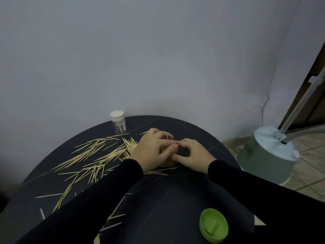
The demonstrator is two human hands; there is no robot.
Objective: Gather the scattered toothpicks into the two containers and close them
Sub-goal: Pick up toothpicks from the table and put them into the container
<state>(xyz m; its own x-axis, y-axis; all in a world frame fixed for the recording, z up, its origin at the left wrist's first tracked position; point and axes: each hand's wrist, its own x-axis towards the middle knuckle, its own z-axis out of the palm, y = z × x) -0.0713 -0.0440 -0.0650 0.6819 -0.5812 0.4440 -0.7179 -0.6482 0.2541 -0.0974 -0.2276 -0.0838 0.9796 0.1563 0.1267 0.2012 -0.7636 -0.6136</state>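
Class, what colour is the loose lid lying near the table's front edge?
Bright green lid, seen best in the head view.

Over on the right, a pale green bucket [267, 155] sits on the tiled floor [309, 182], just beside the desk [175, 187], and a light-coloured pole [302, 101] rises out of its lid, leaning up and away to the right. Behind that pole, a dark brown door frame [314, 71] runs along the right edge. The desk itself is round and black, with thin pale lines crossing its top. Backing it all, a plain grey-white wall [140, 50] fills the upper half, and a thin cable [263, 110] trails down it toward the floor.
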